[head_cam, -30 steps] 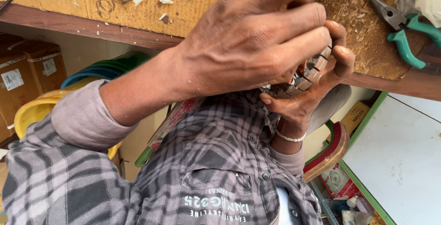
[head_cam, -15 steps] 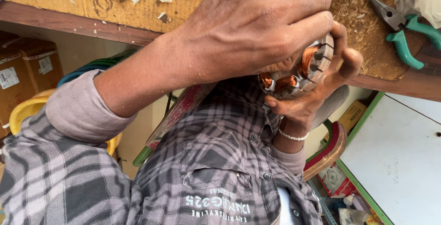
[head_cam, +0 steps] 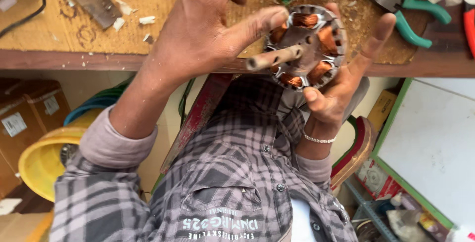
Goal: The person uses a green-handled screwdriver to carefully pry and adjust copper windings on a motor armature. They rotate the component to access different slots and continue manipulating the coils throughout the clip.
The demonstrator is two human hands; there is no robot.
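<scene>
Red-handled tool [head_cam: 469, 27] cut off, right edge

place: workshop | signs: scarred wooden bench [head_cam: 99, 24], pliers [head_cam: 401, 9], sawdust

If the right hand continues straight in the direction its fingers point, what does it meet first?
Probably the green-handled pliers on the wooden workbench; the right hand points up-right past the motor stator. Depth unclear.
</scene>
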